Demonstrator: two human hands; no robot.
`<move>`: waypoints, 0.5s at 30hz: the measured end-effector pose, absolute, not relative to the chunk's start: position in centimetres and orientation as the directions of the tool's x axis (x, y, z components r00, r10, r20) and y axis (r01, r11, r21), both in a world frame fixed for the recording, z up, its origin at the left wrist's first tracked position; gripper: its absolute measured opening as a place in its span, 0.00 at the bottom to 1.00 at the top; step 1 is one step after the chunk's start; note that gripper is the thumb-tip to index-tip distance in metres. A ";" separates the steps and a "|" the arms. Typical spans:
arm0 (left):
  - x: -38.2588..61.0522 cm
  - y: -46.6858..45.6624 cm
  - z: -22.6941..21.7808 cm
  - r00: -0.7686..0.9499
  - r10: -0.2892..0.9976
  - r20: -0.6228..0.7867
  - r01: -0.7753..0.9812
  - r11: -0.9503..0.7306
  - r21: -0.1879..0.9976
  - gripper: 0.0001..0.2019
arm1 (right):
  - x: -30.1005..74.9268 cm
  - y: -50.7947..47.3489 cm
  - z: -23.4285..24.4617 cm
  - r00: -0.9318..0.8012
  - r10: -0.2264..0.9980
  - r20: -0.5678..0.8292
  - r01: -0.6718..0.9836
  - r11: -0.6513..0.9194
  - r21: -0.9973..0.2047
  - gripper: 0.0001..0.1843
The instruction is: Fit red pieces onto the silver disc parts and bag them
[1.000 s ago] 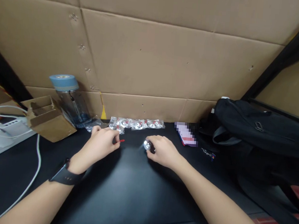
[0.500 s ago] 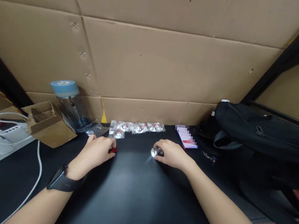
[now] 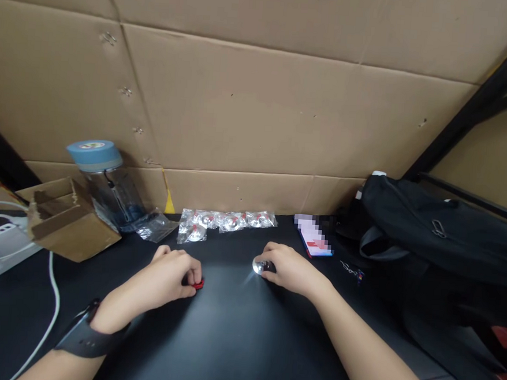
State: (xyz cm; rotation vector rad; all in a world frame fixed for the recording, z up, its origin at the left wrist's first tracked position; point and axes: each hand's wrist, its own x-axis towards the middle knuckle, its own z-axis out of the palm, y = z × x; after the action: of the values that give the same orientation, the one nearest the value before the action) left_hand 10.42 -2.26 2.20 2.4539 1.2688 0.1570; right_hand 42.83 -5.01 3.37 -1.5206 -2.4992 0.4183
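My left hand (image 3: 167, 278) rests on the black table (image 3: 234, 339) with its fingers curled round a small red and black piece (image 3: 196, 283) at the fingertips. My right hand (image 3: 289, 269) lies a little to the right, closed on a small shiny silver round part (image 3: 260, 266) that shows at its thumb side. Behind both hands, a row of several clear plastic bags with silver and red parts (image 3: 223, 221) lies along the foot of the cardboard wall. A black watch (image 3: 79, 336) is on my left wrist.
A blue-lidded clear bottle (image 3: 106, 185) and an open cardboard box (image 3: 66, 223) stand at the back left, with white cables (image 3: 51, 291) beside them. A phone (image 3: 315, 240) and a keychain (image 3: 352, 271) lie right of my hands. A black backpack (image 3: 441, 232) fills the right side.
Both hands have drawn back from the bags toward me. My left hand now pinches the red piece that lay on the table beside it; the right still holds the silver part.
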 end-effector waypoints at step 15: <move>9.1 1.3 -1.2 0.461 0.829 0.316 0.860 -0.506 0.072 0.23 | 42.6 -4.5 3.0 -0.371 0.926 0.072 0.903 0.378 -0.205 0.12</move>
State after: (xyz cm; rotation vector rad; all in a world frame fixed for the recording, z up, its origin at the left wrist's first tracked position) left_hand 9.09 1.34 -1.16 2.7674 1.6043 0.5094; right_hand 42.64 -4.50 2.97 -1.6494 -2.4576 0.1946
